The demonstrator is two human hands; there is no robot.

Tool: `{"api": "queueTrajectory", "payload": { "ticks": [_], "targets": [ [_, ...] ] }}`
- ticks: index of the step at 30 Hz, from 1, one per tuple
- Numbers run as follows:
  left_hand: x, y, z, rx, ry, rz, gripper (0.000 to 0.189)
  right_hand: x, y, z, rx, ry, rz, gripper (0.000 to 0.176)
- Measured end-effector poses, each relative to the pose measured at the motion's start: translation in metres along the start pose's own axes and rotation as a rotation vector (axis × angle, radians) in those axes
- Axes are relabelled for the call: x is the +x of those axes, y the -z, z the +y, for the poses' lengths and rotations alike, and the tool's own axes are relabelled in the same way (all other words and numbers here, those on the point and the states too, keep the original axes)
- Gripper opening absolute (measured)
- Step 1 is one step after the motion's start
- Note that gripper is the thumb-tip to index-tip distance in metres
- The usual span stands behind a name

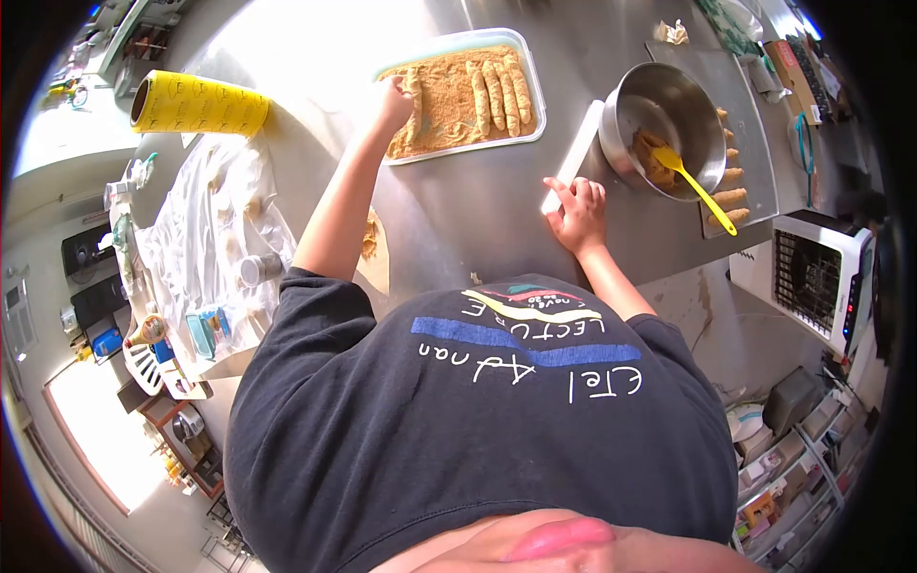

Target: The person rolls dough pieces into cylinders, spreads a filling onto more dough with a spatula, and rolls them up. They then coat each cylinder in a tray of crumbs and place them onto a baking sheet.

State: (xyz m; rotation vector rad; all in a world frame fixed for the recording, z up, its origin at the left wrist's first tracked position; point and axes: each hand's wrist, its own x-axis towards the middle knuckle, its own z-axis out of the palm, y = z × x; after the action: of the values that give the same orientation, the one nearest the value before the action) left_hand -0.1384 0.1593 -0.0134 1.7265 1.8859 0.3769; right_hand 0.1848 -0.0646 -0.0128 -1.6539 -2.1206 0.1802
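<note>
Your dark T-shirt (478, 420) fills the bottom of the view, against the edge of the steel table (458, 220). Your right hand (578, 212) lies flat on the near end of a white board (576, 153), fingers straight and close together, gripping nothing.

Just beyond the board stands a metal bowl (659, 95) with an orange mixture (650, 158) and a yellow spatula (702, 191) leaning over its rim. It sits on a flat tray (755, 143) with a row of coated sticks (731, 198) along the right side.

Your left hand (392, 103) is in the clear tray (458, 40) of breadcrumbs (444, 105), fingers curled down on one stick (414, 100) at its left side. You cannot tell whether they clamp it. Four more crumbed sticks (497, 95) lie side by side at the tray's right.
</note>
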Motion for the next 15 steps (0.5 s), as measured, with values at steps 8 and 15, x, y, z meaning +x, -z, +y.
{"api": "queueTrajectory", "payload": {
  "ticks": [8, 15],
  "targets": [
    [-0.016, 0.004, 0.035, 0.189, 0.241, -0.244, 0.05, -0.002, -0.001, 0.001, -0.008, -0.042, -0.065, 0.045],
    [-0.027, 0.012, 0.054, -0.097, 0.327, -0.201, 0.059, 0.0, 0.001, -0.002, -0.012, -0.021, -0.013, 0.044]
  ]
}}
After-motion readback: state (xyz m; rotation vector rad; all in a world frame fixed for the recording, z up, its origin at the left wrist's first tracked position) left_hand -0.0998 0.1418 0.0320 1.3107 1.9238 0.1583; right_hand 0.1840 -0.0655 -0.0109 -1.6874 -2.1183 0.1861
